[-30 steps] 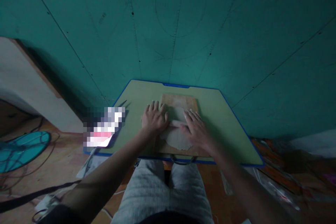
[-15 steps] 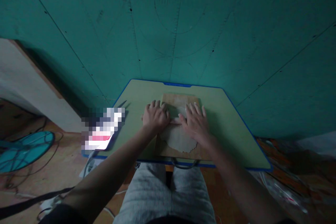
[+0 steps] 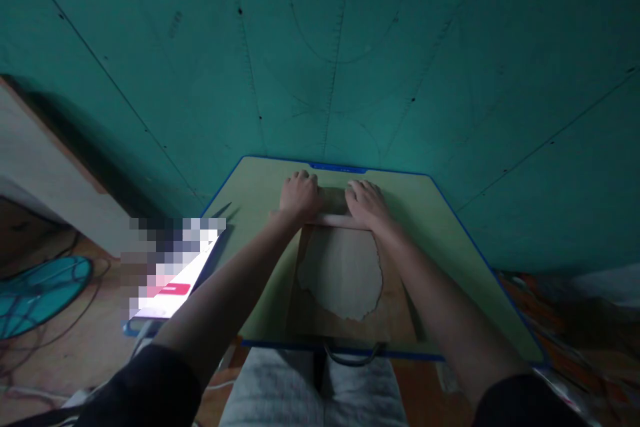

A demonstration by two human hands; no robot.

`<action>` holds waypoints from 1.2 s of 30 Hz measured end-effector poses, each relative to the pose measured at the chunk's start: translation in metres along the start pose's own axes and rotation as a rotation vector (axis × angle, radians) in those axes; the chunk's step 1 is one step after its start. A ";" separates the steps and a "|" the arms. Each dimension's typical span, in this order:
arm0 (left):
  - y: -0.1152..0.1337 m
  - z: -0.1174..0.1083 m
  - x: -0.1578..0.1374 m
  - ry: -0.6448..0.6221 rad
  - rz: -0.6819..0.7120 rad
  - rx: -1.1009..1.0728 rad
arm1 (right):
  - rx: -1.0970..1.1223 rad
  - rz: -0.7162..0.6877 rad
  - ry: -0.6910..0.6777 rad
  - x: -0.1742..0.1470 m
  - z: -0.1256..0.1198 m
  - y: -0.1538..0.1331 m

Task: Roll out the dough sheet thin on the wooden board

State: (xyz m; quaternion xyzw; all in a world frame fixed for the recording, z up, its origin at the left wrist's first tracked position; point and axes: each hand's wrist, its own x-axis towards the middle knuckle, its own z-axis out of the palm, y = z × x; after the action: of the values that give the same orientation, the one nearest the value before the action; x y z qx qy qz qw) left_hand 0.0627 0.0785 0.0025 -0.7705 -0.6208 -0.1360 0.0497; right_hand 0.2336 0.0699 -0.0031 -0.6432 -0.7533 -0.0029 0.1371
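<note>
A pale sheet of rolled-out dough [image 3: 343,273] with a ragged edge lies on a wooden board [image 3: 397,320]. Across its far end runs a light rolling pin [image 3: 335,221]. My left hand [image 3: 300,193] bears down on the pin's left part, fingers bent over it and pointing away from me. Over the right part, my right hand [image 3: 367,202] grips in the same way, with its thumb toward the middle. The hands are a short gap apart. They cover parts of the pin, and its left end pokes out beside my left wrist.
The board rests on a small blue-edged table [image 3: 430,233] with a dark handle [image 3: 353,357] at its near edge. A lit screen [image 3: 187,280], partly blurred out, stands at the left. A green wall [image 3: 330,80] rises behind. Cables lie on the floor at left.
Both hands have pushed the rolling pin away from me, from mid-dough to its far end. More of the dough shows now. My right fingers, stretched earlier, are more bent.
</note>
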 end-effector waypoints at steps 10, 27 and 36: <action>0.003 -0.005 -0.020 -0.049 -0.037 0.011 | -0.012 0.000 0.000 -0.017 -0.004 -0.006; 0.012 -0.018 -0.179 0.136 0.296 0.051 | -0.059 -0.198 0.128 -0.175 -0.004 -0.025; 0.012 -0.020 -0.132 0.000 0.217 0.044 | -0.064 -0.205 0.045 -0.120 -0.005 -0.013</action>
State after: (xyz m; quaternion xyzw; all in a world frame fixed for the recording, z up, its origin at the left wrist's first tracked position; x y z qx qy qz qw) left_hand 0.0462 -0.0541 -0.0131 -0.8319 -0.5366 -0.1160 0.0809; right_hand 0.2377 -0.0494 -0.0217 -0.5667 -0.8114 -0.0553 0.1323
